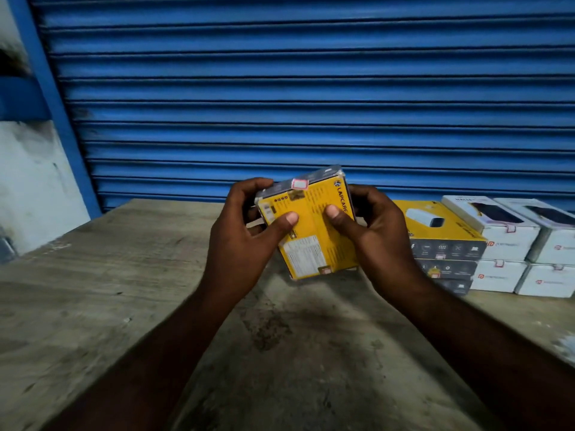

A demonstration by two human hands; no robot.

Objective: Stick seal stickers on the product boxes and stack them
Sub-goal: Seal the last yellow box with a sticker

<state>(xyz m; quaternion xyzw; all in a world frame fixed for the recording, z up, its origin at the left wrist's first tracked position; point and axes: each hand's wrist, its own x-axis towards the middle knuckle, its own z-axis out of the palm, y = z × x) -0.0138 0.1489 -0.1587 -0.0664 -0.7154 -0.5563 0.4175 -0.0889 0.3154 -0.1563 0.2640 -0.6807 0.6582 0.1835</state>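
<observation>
Dim, soft-focus view; wide-angle edge distortion.

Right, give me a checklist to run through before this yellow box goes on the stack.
1. Grip on the yellow box: left hand and right hand both hold it, thumbs on the face. Ok.
2. Seal sticker on the top edge: present, folded over the edge. Ok.
3. Second sticker at the lower edge: a small mark shows there, too blurred to confirm. Cannot tell.
4. Yellow stack to the right: three boxes, top free. Ok.
5. White boxes beside the stack: tidy, not in the way. Ok.
6. Stickers pressed flat: cannot tell.
</observation>
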